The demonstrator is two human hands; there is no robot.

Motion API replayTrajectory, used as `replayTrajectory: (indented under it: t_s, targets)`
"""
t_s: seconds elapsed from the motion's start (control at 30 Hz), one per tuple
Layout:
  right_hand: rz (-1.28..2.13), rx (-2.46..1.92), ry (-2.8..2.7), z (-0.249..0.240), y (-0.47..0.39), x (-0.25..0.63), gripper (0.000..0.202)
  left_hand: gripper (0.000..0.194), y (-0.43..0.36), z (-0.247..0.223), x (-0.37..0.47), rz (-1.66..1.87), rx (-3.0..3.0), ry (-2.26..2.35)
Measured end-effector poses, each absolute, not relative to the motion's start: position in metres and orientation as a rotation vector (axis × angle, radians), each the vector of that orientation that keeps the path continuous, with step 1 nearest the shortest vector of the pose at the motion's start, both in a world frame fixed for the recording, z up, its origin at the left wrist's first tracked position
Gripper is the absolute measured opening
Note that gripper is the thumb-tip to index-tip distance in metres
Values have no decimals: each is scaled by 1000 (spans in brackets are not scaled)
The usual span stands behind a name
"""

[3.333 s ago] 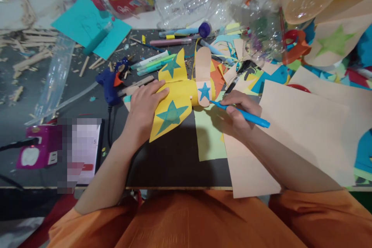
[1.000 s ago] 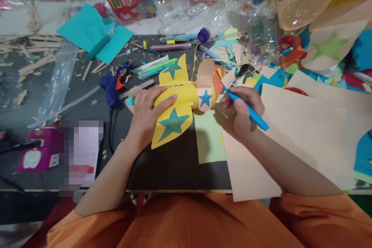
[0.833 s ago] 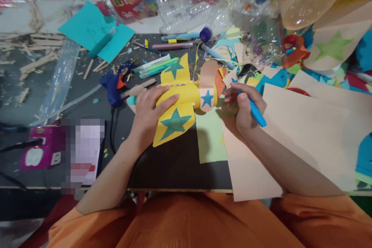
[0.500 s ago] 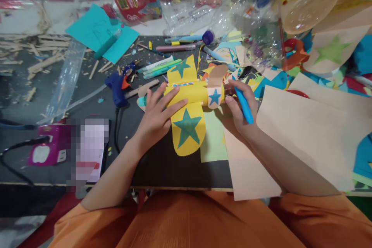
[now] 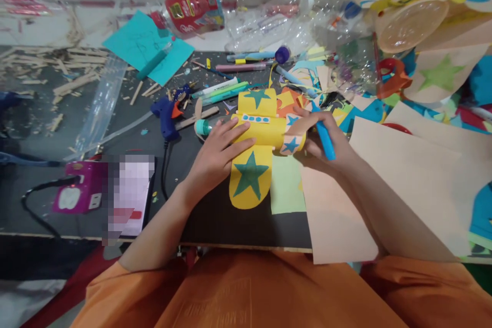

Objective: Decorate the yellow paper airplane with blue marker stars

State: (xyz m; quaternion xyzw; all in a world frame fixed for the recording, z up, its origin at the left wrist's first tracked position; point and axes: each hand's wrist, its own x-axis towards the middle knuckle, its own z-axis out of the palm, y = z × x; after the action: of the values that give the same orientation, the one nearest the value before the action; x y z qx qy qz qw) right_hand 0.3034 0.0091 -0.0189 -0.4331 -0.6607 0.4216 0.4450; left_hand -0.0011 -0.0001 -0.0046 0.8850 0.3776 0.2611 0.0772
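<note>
A toy airplane (image 5: 265, 134) made from a bottle wrapped in yellow paper lies at the centre, with green stars on its wings (image 5: 250, 179). Its green bottle cap (image 5: 201, 127) points left. My left hand (image 5: 213, 154) is closed over the nose end of the body, fingers lying across the yellow paper. At the tail, my right hand (image 5: 333, 136) touches the peach tail piece (image 5: 290, 142) with blue stars. A blue marker (image 5: 325, 138) is held in that same hand, and its fingertips are partly hidden behind the tail.
A blue glue gun (image 5: 166, 118) and several markers (image 5: 223, 89) lie beyond the plane. Peach paper sheets (image 5: 407, 179) cover the right side. Clear plastic bottles (image 5: 265, 25) stand at the back. A purple power adapter (image 5: 79, 187) and a phone (image 5: 132, 195) are at left.
The plane has rolled slightly, so its dotted window strip and cap show more. My right fingers have moved over the tail, and the upper tail flap now shows its star. The view has shifted a little.
</note>
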Motion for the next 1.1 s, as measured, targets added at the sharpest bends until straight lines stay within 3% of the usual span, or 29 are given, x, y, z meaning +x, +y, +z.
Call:
replayTrajectory:
  t_s: [0.13,0.27,0.37,0.6,0.93,1.1]
  targets:
    - [1211,-1146,-1610,-16,10,309,52,26,0,-7,-1,780,2638,1145]
    - [1263,-1153,-1629,-5,6,308,45,35,0,-10,-1,892,2641,1132]
    - [1228,-1153,-1679,5,0,310,38,29,-2,-11,-2,971,2643,1198]
    - [1258,-1194,-1657,-2,-3,307,59,34,-5,-14,-1,1041,2614,1170]
    - [1056,-1110,-1642,-3,4,308,52,27,-1,-9,3,1074,2634,1199]
    - [1038,-1107,-1530,-18,12,314,53,39,-1,-6,2,1113,2613,1237]
